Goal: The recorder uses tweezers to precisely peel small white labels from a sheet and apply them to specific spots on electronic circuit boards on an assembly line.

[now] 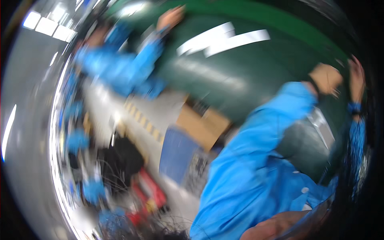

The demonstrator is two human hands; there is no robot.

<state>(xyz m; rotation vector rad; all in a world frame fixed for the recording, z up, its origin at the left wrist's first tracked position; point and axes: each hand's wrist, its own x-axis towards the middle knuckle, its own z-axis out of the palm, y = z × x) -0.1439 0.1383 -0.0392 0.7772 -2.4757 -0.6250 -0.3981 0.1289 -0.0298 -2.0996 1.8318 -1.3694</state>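
A: Hands, state?

B: Left hand [326, 78]: being held at the worktop [276, 60], fingers bent. Whether anything is being gripped cannot be told; the fingertips are being lost to blur. Right hand [357, 82]: being shown just beside it, at the dark rim, fingers seemingly extended. Its grip cannot be told either.

A: Nearest thing?

B: Strip [322, 127], pale, one. It is being carried by the worktop, on the body side of the left hand, near the left sleeve [256, 144].

A: Further stock?

B: Sheets [240, 42], white, two, close together. They are being kept between the left hand and a co-worker's hand [171, 18]. Below the worktop, a carton [204, 124] and a blue bin [176, 154] are being stored.

A: Risks?

B: First: the strip being dragged or creased, should it be caught by the loose sleeve. Second: the sheets being shifted or mixed, should they be reached for from both sides at once. Third: a light piece being lost near the carton or bin, should it be brushed over the edge. Cause common to all: attention being directed away from the hands, as is being suggested by their place at the rim.
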